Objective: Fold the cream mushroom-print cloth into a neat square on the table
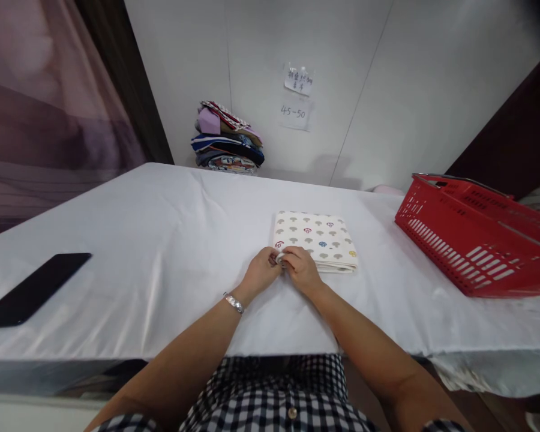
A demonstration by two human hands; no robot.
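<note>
We see a folded cloth point(315, 240) lying flat on the table point(162, 240): cream fabric, soft-looking, printed with small mushroom shapes, mostly grey with a few in red, blue, purple and yellow. It is folded into a neat, roughly square stack, several layers thick at the near edge.

Both hands meet at the cloth's near-left corner. Left hand point(261, 273) and right hand point(301, 270) have fingers curled inward, fingertips touching each other. Between them sits a small pale bit, apparently a fold of the cloth's edge, pinched from both sides; we can't tell exactly what it is. The rest of the cloth lies just beyond the knuckles, more on the right hand's side. A metal bracelet point(233, 303) sits on the left wrist.

The table is covered in a smooth white sheet with a slight sheen and faint creases, draped over the front edge.

Off to the right, well apart from the hands: a red basket point(472, 234), hard plastic, slotted walls, with a thin metal handle folded down on the rim. Far left: a flat black phone point(33, 288), glossy, rectangular. At the back against the white wall: a pile of folded clothes point(227, 139), mixed colours and prints. Two paper notes point(297, 96) with handwriting are stuck to the wall above.
</note>
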